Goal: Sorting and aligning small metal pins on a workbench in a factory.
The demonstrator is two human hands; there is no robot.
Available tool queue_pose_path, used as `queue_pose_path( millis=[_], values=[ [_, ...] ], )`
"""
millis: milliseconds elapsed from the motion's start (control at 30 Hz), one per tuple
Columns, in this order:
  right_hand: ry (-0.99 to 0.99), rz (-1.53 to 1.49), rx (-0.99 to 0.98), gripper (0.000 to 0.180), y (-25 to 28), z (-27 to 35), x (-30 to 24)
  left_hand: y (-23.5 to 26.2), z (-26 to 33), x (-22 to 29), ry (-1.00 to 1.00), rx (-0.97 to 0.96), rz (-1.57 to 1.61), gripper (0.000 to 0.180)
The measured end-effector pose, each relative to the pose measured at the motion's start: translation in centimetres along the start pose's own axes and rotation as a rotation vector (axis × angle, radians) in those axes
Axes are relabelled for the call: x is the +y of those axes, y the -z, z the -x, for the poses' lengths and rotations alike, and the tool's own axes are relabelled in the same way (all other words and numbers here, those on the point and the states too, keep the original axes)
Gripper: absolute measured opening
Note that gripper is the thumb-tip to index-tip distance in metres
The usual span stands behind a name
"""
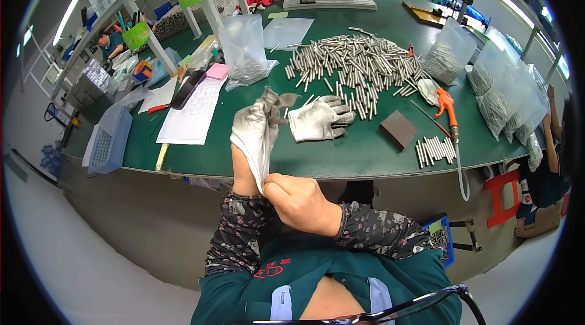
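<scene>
The right hand (300,198) pinches the cuff of a dirty white glove (256,130) half on the left hand (253,136). A second glove (320,119) lies on the green tabletop (353,148), near a heap of metal rods (356,66).

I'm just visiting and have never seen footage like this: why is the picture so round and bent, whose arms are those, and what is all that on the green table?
The picture comes from a wide fisheye camera worn on a person's head, looking down, so straight edges curve. The arms rising from the bottom edge are that person's own. The left hand is partly inside a grey-white work glove, and the right hand pinches the glove's cuff. On the green table lie a second glove, a big heap of short metal rods, a small row of rods, a dark block, an orange air blow gun, clear plastic bags and paper sheets. Other people work at the far side.
</scene>
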State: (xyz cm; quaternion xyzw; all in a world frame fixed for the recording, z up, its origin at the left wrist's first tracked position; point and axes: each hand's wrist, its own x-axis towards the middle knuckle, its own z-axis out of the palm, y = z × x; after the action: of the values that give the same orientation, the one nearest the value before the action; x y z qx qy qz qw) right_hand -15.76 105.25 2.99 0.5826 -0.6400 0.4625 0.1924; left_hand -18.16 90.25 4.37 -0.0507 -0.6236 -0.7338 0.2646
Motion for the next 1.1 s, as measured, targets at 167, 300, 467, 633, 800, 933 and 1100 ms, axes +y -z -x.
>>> queue_pose_path(
  millis=[167,300,467,633,800,933,1100],
  values=[
    [-0.017,0.010,-0.006,0.013,-0.3,0.5,0.1,-1.3,0.2,-0.1,-0.097,0.044,0.228,0.040],
    [-0.018,0.006,-0.035,0.015,-0.6,0.7,-0.1,0.3,-1.7,-0.8,0.062,-0.129,0.315,0.055],
    [-0.023,-0.010,0.015,0.015,-0.5,0.6,-0.1,-0.3,-1.4,-0.6,-0.061,-0.142,-0.008,0.061],
    [-0.024,-0.007,0.004,0.016,-0.2,0.5,0.1,-1.8,-0.9,0.5,-0.184,-0.153,-0.332,0.066],
    [-0.049,-0.004,-0.039,0.013,-0.1,0.7,-0.1,-2.4,-1.3,1.5,-0.088,0.165,-0.360,0.071],
    [-0.054,-0.013,-0.048,0.012,0.1,0.8,-0.1,-2.8,-2.5,1.1,-0.381,0.019,-0.094,0.066],
    [-0.105,-0.143,0.178,0.010,2.7,0.3,2.0,-4.0,-1.2,3.9,-0.052,-0.400,1.027,0.070]
  ],
)
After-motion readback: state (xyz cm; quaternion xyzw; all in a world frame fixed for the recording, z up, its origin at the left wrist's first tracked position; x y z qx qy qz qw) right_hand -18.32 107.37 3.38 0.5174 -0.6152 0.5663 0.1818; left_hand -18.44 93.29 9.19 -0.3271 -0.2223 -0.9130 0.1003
